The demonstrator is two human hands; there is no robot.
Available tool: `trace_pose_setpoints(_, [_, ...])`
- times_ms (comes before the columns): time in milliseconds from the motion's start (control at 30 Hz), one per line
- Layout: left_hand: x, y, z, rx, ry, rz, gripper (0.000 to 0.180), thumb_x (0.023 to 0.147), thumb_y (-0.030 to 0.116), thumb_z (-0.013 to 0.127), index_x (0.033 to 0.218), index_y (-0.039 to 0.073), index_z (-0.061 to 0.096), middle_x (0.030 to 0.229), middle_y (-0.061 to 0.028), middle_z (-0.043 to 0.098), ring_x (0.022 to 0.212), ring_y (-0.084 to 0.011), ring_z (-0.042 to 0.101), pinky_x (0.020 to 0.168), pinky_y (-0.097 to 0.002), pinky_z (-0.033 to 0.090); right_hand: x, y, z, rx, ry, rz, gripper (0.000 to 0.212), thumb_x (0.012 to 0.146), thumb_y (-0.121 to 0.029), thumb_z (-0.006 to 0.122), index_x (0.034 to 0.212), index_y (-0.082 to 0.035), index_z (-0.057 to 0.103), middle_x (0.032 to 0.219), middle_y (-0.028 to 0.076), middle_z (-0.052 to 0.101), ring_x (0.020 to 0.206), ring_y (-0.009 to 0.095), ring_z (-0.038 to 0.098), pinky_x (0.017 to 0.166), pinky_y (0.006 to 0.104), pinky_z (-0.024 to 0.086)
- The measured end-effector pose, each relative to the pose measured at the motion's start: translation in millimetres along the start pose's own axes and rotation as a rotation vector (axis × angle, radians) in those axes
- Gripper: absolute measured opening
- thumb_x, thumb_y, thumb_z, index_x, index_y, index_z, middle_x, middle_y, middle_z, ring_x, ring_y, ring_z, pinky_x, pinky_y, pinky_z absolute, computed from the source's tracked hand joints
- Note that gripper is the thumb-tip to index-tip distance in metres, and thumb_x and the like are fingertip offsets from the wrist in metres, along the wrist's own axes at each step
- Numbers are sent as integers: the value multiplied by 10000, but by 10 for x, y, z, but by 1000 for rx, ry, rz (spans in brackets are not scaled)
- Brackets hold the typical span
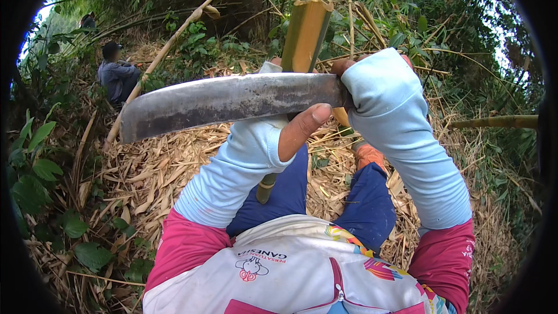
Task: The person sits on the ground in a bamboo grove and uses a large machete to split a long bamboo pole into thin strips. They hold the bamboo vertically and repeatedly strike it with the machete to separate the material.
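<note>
A machete (232,103) with a broad, dark, worn blade lies sideways across the view, its tip toward the left. My right hand (375,81), in a light blue sleeve that reaches over its back, is closed around the handle, which it hides. Behind the blade, my left hand (299,134) grips a split bamboo piece (308,35); the thumb shows below the blade and most fingers are hidden. The bamboo stands nearly upright, green outside and yellow-orange inside. A green bamboo end (265,189) shows below the left wrist; whether it is the same piece I cannot tell.
Dry leaf litter (157,180) covers the ground around my legs. A long bamboo pole (174,46) slants up at the left, and another pole (494,122) juts in at the right. Beyond, a person (116,72) sits among plants. Dense greenery surrounds the spot.
</note>
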State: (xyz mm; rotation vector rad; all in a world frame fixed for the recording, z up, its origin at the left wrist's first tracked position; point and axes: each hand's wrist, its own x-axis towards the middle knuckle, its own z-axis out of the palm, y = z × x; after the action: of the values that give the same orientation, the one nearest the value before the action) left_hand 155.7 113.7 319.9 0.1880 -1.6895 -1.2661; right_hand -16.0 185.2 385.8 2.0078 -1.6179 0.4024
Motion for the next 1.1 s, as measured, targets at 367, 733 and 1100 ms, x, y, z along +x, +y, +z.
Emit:
trace_pose_setpoints(367, [6,10,63,111,-7,13,592,805,286,824,1220,-13,526,1089,-89,647,1004,-145,618,922,-291,471,-46,62,-5,-73,13,22,94,749,-195,635,836,-175,663,688,47,644,723,284,675,601,478,462])
trace_pose_setpoints(733, [23,-126,176,59,57,149,455,824,279,803,1118,-3,601,978,-86,673,878,-146,646,778,-281,513,-109,78,-44,-113,64,24,81,763,-219,634,836,-192,655,700,40,638,729,286,655,644,493,463])
trace_pose_setpoints(1100, [-1,-221,218,72,74,93,472,814,324,807,1103,7,613,938,-71,672,848,-148,648,761,-288,519,-120,81,-80,-223,126,15,85,799,-261,618,798,-185,657,681,43,630,740,292,644,666,520,451])
